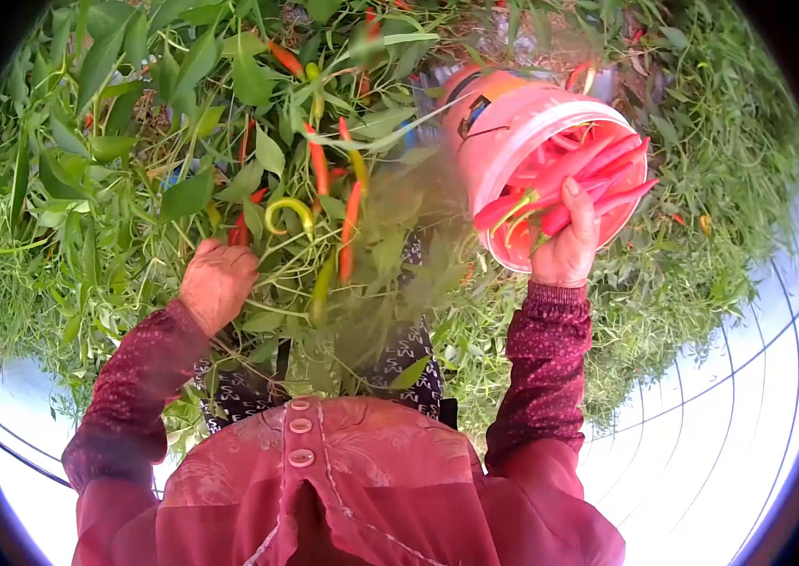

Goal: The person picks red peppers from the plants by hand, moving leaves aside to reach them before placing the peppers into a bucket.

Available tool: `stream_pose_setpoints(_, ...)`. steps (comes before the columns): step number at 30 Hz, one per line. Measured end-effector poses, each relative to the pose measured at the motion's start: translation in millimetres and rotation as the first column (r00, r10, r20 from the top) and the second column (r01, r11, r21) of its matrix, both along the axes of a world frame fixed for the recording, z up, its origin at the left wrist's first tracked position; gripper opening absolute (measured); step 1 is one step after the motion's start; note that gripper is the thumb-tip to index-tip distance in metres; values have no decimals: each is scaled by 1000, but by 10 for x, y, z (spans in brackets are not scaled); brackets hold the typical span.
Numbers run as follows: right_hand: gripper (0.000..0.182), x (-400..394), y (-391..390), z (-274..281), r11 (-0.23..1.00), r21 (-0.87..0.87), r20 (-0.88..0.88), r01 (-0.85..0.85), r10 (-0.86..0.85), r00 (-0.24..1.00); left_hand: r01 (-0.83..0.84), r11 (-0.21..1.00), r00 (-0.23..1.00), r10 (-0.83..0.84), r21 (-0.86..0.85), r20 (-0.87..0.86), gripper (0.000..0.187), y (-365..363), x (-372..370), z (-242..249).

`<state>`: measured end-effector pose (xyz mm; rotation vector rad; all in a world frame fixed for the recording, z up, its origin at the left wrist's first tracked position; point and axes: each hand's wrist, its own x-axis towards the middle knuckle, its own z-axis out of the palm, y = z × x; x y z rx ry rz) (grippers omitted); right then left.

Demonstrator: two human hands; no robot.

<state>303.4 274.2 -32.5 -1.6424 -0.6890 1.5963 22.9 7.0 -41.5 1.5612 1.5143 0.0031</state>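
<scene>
My right hand [569,238] is closed around a bunch of red chili peppers [597,174], with green stems sticking out by the thumb. It holds them at the mouth of a pink bucket [479,156], which is tilted and has more red chilies inside. On the left, my left hand [218,285] reaches into the chili plant with its fingers curled. A red chili [241,232] shows right at its fingertips; leaves and the fingers themselves hide the grip. Close by hang a curved yellow-green chili [291,213] and an upright red chili [350,231].
Dense chili plants [98,141] surround me, with more red chilies [286,58] among the leaves. A blurred leafy branch [399,245] crosses the middle, close to the camera. My legs in patterned trousers [409,363] are partly behind the foliage.
</scene>
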Motion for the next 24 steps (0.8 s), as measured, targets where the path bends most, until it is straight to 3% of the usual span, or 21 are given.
stream_pose_setpoints(2, 45, 433, 59, 243, 996, 26, 161, -84, 78, 984, 20, 999, 1000, -20, 49, 2, 20, 33, 34, -8)
stream_pose_setpoints(4, 44, 878, 146, 343, 978, -97, 356, -183, 206, 912, 7, 988, 996, -20, -154, -82, 27, 32, 74, -5)
stream_pose_setpoints(7, 49, 1125, 169, 314, 941, -187, 327, -283, 331, 885, 9, 993, 992, -23, -114, -121, 30, 13, 126, -40)
stream_pose_setpoints(10, 57, 1080, 32, 194, 942, -248, 295, -225, 295, 909, 16, 997, 987, -27, -70, -158, 28, 6, 107, -53)
stream_pose_setpoints(11, 58, 1006, 45, 174, 928, -253, 293, -275, 344, 892, 5, 999, 995, -9, -44, -102, 28, 18, 82, -15)
stream_pose_setpoints(14, 44, 884, 7, 115, 953, -184, 287, -243, 288, 913, -31, 999, 999, 31, -26, -17, 29, -89, 6, 40)
stream_pose_setpoints(16, 37, 755, -76, 77, 954, -67, 394, -292, 294, 871, -38, 999, 999, 38, -25, -5, 32, -174, 8, 30)
stream_pose_setpoints(19, 29, 219, -171, 155, 959, -26, 382, -282, 270, 884, -67, 997, 998, 68, 44, -1, 37, -259, 1, 61)
stream_pose_setpoints(21, 22, -446, -372, 158, 909, 21, 123, -416, 411, 903, -67, 996, 998, 67, 58, 1, 39, -324, 0, 40)
stream_pose_setpoints(22, 18, -777, -506, 154, 864, -36, 22, -502, 503, 864, -63, 995, 998, 63, 79, 3, 40, -343, 1, 30)
stream_pose_setpoints(24, 16, -1358, -813, 0, 657, -81, -220, -749, 722, 656, -128, 981, 992, 123, 147, 42, 39, -320, -17, 51)
